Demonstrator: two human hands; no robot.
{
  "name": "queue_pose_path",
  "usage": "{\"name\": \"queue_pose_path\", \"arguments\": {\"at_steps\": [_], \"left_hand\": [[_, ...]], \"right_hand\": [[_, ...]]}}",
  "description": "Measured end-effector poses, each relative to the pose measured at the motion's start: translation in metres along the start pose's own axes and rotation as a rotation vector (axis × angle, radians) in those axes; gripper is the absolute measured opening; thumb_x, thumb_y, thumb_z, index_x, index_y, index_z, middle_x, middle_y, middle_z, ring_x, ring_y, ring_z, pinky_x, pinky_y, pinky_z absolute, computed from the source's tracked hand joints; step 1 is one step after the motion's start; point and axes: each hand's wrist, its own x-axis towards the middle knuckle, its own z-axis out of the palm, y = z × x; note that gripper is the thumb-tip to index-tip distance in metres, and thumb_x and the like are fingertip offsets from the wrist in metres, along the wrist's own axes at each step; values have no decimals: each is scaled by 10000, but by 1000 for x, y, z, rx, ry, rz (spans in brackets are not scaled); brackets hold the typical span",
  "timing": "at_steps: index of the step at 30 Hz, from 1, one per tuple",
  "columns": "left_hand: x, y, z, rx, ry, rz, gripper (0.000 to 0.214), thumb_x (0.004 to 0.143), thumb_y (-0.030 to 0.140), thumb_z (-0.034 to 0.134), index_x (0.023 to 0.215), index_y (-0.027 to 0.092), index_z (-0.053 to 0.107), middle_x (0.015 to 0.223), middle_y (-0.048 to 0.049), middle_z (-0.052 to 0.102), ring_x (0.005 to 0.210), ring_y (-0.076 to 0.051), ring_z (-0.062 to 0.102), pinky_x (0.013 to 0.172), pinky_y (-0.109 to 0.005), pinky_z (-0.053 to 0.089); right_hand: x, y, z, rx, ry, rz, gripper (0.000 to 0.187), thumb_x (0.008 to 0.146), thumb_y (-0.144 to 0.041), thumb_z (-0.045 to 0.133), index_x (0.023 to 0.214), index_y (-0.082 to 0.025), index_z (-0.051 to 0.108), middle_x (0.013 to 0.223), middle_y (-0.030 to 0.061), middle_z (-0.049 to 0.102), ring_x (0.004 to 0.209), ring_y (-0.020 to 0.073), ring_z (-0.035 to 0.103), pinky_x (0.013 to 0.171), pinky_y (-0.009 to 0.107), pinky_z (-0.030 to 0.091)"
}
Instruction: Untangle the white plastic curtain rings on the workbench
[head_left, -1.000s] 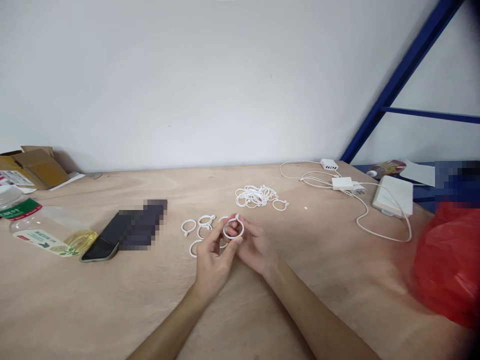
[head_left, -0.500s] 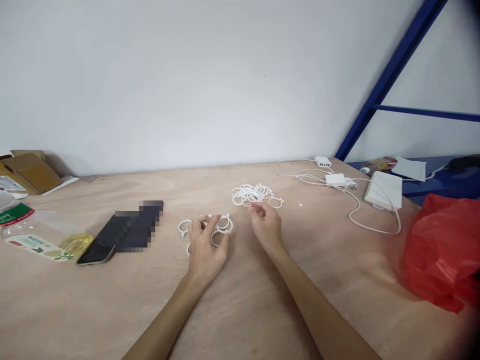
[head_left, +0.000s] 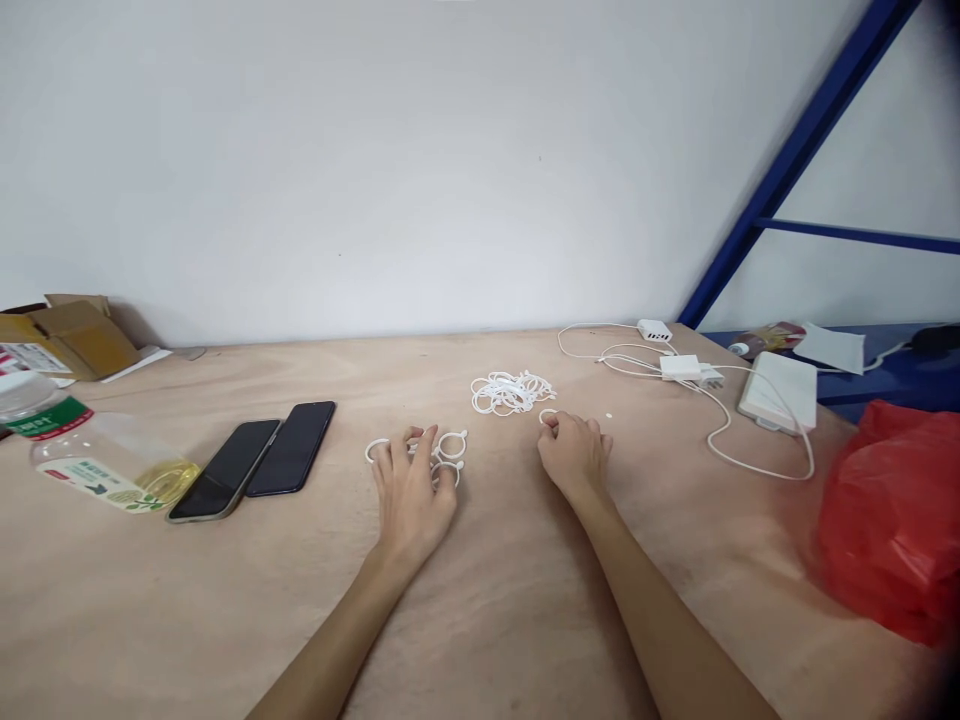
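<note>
My left hand (head_left: 414, 492) rests on the table with fingers spread over several white plastic rings with small knobs, and it grips none of them. One such ring (head_left: 452, 434) shows just beyond the thumb; others are partly hidden under the fingers. On the right, my right hand (head_left: 576, 450) is closed, its curled fingertips on a single white ring (head_left: 548, 412). Most of that ring is hidden by the fingers. Between and beyond both hands lies a tangled pile of white rings (head_left: 506, 393).
Two phones (head_left: 292, 448) and a clear bottle (head_left: 97, 465) of yellow liquid lie left. A cardboard box (head_left: 79, 340) is at the back left. White cables with a charger (head_left: 679, 367), a white box (head_left: 780, 392) and a red plastic bag (head_left: 892, 520) occupy the right side.
My right hand has moved right from the pile's near edge to the separate ring and closed on it. My left hand stays over its rings. The view has shifted slightly.
</note>
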Motion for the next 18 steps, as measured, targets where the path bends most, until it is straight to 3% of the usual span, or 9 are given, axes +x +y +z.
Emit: {"name": "queue_pose_path", "arguments": {"at_steps": [2,5,7,9,11,13,18], "left_hand": [[0,1,-1,-55,36,11,390,781,196,516,1158,186,614,1174,-122,537,1039,-300,451,930,-502,370],[0,4,-1,-186,75,41,298,819,219,505,1087,207,637,1105,-101,580,1036,-280,485,942,-484,363],[-2,7,-2,-326,56,51,262,853,253,490,1068,215,635,1070,-89,610,1034,-259,516,939,-450,376],[-2,11,-2,-481,16,19,269,878,295,482,1089,204,622,1059,-85,637,987,-233,555,902,-404,412],[-2,14,-3,-622,-15,-52,297,889,337,484,1105,182,617,1016,-80,666,915,-209,585,853,-363,442],[0,16,-3,-749,-13,-146,325,892,371,486,1107,166,618,949,-67,684,871,-190,603,825,-330,456],[7,14,-6,-942,76,-292,321,861,411,524,980,141,653,915,-70,693,839,-179,624,760,-282,473]], "right_hand": [[1,-3,-2,206,59,46,169,814,-226,475,817,-183,638,786,85,625,866,259,499,786,388,301],[-6,-18,-8,832,19,96,131,770,-319,555,716,-204,588,631,6,525,678,189,456,674,319,315],[-16,-32,-13,1256,-156,90,152,723,-339,621,665,-207,574,591,-18,478,605,153,411,614,296,303],[-29,-47,-16,1508,-403,71,162,690,-329,674,660,-196,588,587,-20,480,584,134,406,598,286,306],[-41,-57,-17,1609,-629,61,175,693,-330,697,681,-185,599,603,-18,501,584,123,423,603,278,318],[-50,-63,-16,1637,-768,51,181,716,-338,693,704,-182,601,624,-17,515,591,116,437,608,270,322],[-55,-64,-10,1551,-853,6,189,750,-371,656,752,-183,631,673,-7,545,616,117,443,603,267,307]]}}
